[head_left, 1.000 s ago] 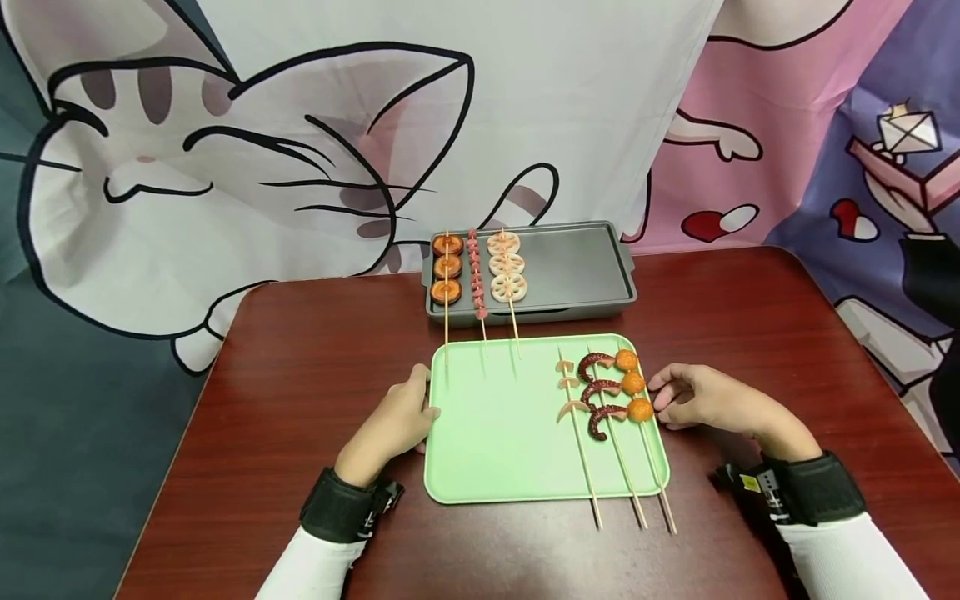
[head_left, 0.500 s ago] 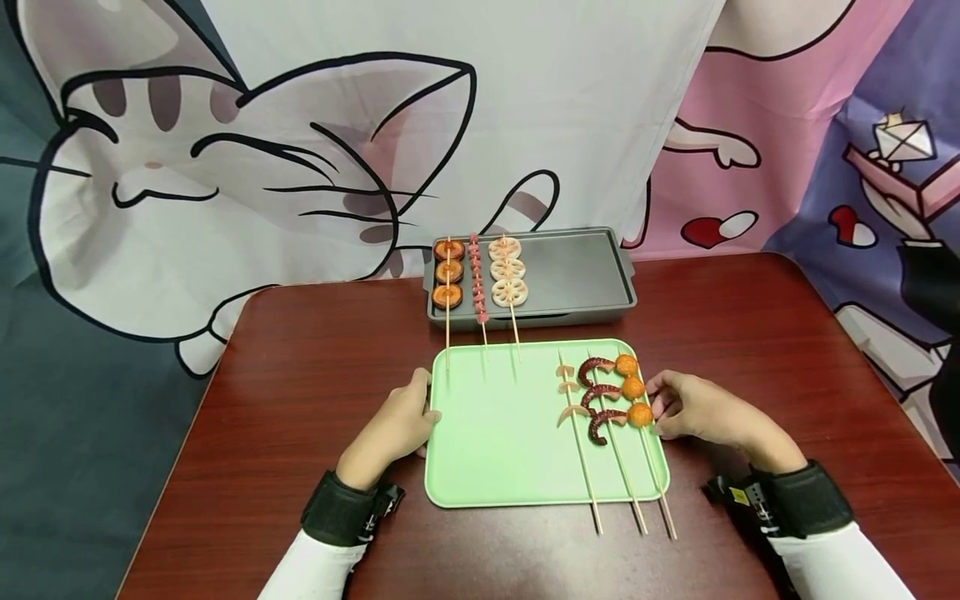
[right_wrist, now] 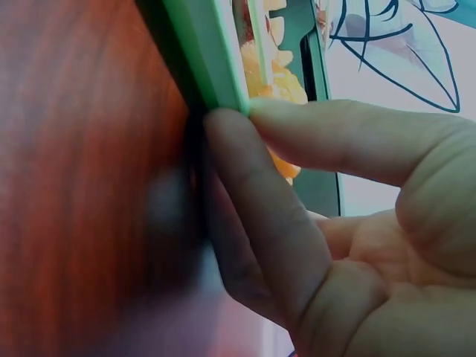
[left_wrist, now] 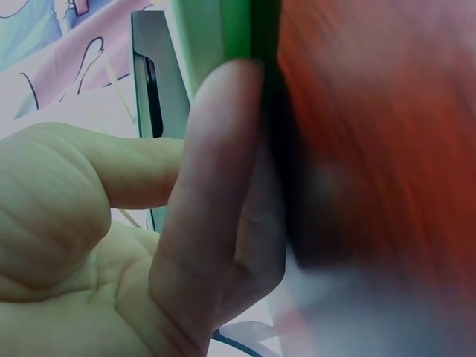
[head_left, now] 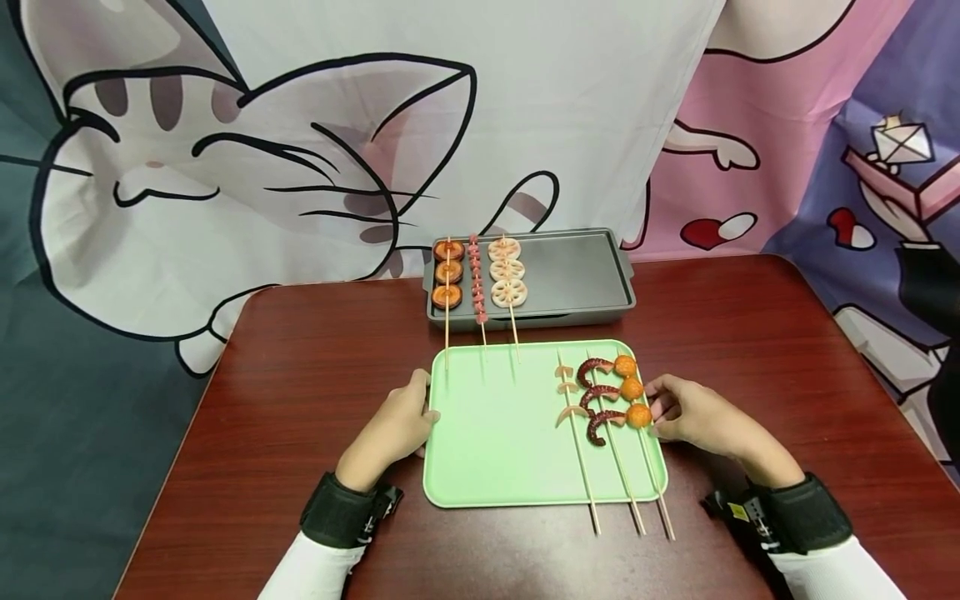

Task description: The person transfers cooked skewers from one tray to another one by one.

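A light green tray (head_left: 498, 442) lies on the table. My left hand (head_left: 393, 425) grips its left edge, thumb over the rim and fingers beneath; the fingers (left_wrist: 216, 171) show against the green edge in the left wrist view. My right hand (head_left: 693, 415) pinches the right edge, its thumb (right_wrist: 335, 134) at the rim and fingers under it. Three skewers lie along the tray's right side: one of orange balls (head_left: 632, 388), one of dark red octopus tentacles (head_left: 600, 392), one of pale curved slices (head_left: 567, 387). Their stick ends overhang the front rim.
Behind the tray stands a grey grill pan (head_left: 577, 271) bearing three skewers: brown mushroom-like rounds (head_left: 447, 272), small pink pieces (head_left: 476, 279) and lotus root slices (head_left: 507, 269). Their sticks reach over the tray's back rim. A cartoon-print cloth (head_left: 585, 100) hangs behind the brown table (head_left: 337, 333).
My right hand's fingers have drawn in closer on the tray's right edge and its wrist has shifted slightly left. The left hand keeps its hold; the skewers lie as before.
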A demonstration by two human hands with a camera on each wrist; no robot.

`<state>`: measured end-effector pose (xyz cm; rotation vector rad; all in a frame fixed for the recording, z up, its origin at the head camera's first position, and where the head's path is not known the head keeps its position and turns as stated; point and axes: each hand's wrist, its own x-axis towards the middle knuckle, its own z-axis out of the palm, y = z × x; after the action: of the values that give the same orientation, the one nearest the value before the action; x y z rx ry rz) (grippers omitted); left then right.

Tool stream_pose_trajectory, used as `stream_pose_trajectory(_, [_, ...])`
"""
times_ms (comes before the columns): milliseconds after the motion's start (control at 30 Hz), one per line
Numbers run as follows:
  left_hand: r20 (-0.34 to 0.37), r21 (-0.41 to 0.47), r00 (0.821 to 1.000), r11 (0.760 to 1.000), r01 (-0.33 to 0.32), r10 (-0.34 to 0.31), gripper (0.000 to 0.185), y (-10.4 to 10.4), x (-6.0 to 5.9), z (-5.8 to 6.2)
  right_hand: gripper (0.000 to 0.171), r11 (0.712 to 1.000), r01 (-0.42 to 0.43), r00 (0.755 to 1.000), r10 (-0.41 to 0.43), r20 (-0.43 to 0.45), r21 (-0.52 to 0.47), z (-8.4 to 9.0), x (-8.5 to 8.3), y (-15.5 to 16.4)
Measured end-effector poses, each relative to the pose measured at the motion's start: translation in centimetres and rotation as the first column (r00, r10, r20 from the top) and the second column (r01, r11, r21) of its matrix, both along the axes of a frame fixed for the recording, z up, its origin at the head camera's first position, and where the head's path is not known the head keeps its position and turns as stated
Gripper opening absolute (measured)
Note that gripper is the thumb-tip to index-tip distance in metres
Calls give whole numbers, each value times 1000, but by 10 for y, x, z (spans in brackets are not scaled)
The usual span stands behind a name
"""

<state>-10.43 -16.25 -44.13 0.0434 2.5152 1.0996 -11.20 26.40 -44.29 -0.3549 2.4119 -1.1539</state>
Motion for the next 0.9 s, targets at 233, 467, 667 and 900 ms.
stream_pose_trajectory(233, [-20,-16,999,999,-37,37,48,1,2,-1,46,995,33,999,-33,5,-97,-9,6,1])
stream_pose_trajectory(467, [-31,-16,998,998,-58,58,52,1,5,1,44,992,52,998,-55,-30,-113,-12,9,-1])
stream_pose_trajectory(667, [-36,-49,998,997,-55,53,56,2,6,3,43,993,54,998,-57,-24,-107,-12,10,-1])
stream_pose_trajectory(900, [-54,-88,998,996,-29,24,61,-1,3,3,44,992,53,998,-55,-19,-118,-11,9,-1])
